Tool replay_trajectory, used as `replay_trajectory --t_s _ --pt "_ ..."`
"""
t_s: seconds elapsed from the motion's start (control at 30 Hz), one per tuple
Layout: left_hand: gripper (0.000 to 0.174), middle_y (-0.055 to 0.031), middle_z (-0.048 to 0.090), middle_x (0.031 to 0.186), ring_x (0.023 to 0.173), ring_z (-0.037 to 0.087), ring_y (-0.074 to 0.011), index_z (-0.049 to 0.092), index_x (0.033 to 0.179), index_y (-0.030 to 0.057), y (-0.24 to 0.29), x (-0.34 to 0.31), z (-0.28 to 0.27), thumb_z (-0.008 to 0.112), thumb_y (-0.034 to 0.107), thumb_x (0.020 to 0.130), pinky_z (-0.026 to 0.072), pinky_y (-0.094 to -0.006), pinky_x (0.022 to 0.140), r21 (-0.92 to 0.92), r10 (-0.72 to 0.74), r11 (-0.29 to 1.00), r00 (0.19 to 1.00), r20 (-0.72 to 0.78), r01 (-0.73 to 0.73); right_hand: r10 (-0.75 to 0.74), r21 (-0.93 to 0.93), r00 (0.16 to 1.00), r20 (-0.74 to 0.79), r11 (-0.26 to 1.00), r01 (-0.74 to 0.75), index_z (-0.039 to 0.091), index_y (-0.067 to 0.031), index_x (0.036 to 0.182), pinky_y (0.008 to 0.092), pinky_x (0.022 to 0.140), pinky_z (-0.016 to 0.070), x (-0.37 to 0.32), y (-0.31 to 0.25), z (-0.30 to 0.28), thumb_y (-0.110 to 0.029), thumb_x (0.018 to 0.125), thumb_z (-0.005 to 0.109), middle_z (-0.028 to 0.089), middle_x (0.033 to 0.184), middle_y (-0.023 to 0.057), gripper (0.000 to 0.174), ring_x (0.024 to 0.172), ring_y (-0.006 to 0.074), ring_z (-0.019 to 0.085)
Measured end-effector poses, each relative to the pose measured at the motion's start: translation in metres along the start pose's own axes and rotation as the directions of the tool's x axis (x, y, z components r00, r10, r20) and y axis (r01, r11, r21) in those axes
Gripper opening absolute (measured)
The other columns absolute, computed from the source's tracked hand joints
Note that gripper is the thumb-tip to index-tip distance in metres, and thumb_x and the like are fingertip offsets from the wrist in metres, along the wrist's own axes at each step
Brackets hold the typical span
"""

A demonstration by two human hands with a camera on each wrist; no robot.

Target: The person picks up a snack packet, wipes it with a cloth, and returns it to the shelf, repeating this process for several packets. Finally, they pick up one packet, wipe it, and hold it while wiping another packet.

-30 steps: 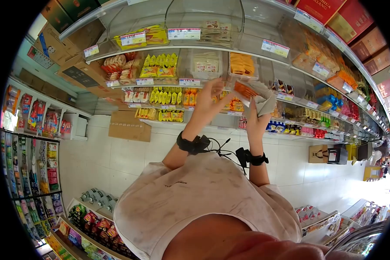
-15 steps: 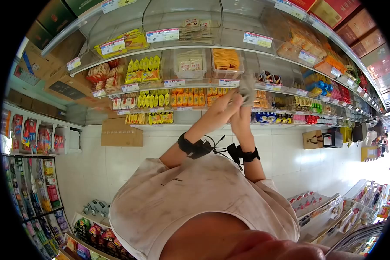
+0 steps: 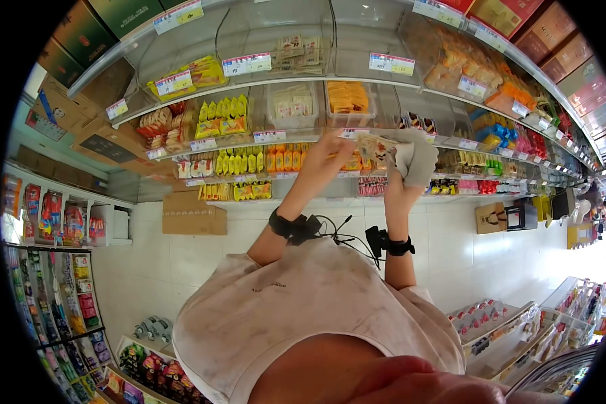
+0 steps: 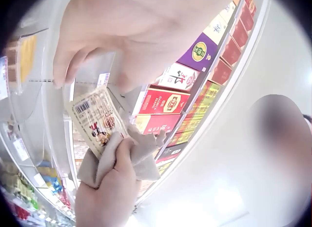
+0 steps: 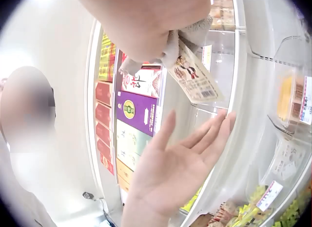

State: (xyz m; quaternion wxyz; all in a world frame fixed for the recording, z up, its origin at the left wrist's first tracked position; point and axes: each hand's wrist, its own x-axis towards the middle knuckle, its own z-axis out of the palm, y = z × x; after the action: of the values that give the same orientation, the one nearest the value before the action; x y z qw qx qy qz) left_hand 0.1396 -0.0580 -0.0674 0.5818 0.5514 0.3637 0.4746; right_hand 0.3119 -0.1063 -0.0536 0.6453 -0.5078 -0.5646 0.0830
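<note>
My right hand grips a grey cloth together with a flat cream snack packet. In the left wrist view, the thumb presses the cloth against the lower end of the packet, whose barcode and dark printed figures face up. My left hand is just left of the packet. The right wrist view shows this left hand with its fingers extended and palm bare, apart from the packet. Both hands are in front of the snack shelves, and each wrist wears a black strap.
A tub of orange packets and a tub of white packets stand on the shelf ahead. Price tags line the shelf edges. A cardboard box is on the floor to the left. Behind me are more racks.
An orange-brown face of the packet showed earlier; the cream printed face shows now. My hands came together around the cloth, then parted, the left moving away to the left.
</note>
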Motion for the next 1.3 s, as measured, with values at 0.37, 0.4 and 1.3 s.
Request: replay_trajectory --t_s 0.37,0.4,1.3 --pt "0.066 -0.0032 0.054 0.131 0.117 0.052 -0.0114 0.041 0.145 0.0053 0.024 -0.026 0.030 0.063 0.045 0.097 0.0443 -0.0285 0.098 -0.058 -0.158 0.982 0.952 0.260 0.179 0.029 0.141 0.925 0.379 0.986 -0.088 0.040 0.0037 0.144 0.0375 0.116 0.0243 -0.030 0.005 0.031 -0.013 0.096 0.052 0.036 0.152 0.0220 0.053 0.142 0.0341 0.031" --pt "0.067 -0.0029 0.053 0.131 0.116 0.051 -0.0105 0.039 0.146 0.0042 0.026 -0.029 0.031 0.065 0.041 0.096 0.0437 -0.0284 0.098 0.059 -0.103 0.994 0.947 0.305 0.089 0.088 0.155 0.927 0.366 0.976 -0.154 0.041 0.0036 0.143 0.0365 0.113 0.0267 -0.032 0.012 0.030 -0.015 0.097 0.051 0.038 0.149 0.0206 0.050 0.138 0.0318 0.034" --pt "0.064 -0.0050 0.060 0.127 0.117 0.057 -0.0166 0.048 0.141 0.0087 0.041 -0.052 -0.034 0.046 0.058 0.101 0.0484 -0.0343 0.097 -0.508 -0.310 0.813 0.950 0.040 0.286 -0.244 0.139 0.771 0.588 0.970 0.201 0.036 0.0083 0.145 0.0456 0.118 0.0253 -0.040 -0.041 0.070 -0.012 0.095 0.056 0.024 0.159 0.0267 0.058 0.150 0.0404 0.022"
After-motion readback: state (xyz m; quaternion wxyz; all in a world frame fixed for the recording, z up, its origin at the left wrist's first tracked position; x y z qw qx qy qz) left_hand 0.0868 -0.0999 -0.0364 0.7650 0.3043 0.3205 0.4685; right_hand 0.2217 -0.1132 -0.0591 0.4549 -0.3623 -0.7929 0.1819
